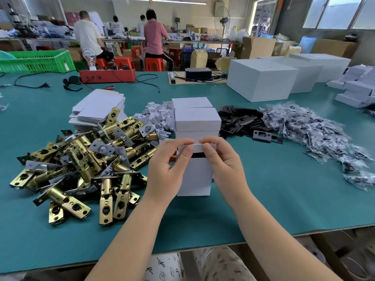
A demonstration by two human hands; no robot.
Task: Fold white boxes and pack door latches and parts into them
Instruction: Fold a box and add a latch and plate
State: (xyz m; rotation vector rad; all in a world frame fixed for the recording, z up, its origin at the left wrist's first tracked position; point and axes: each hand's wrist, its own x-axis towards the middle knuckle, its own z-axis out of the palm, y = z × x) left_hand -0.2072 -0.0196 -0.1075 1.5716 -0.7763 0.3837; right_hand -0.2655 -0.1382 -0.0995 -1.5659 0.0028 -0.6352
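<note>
White box (195,175) stands upright on the green table (284,199), at frame centre. Left hand (168,169) and right hand (223,161) both pinch its top flap (197,148) between thumb and fingers; a dark gap shows below the flap. Stacked closed boxes (196,118) stand directly behind, at 12 o'clock. Brass door latches (81,159) are heaped at 9 o'clock. Black strike plates (243,122) lie at 1 o'clock, bagged parts (314,134) at 2 o'clock, flat box blanks (97,108) at 10 o'clock.
</note>
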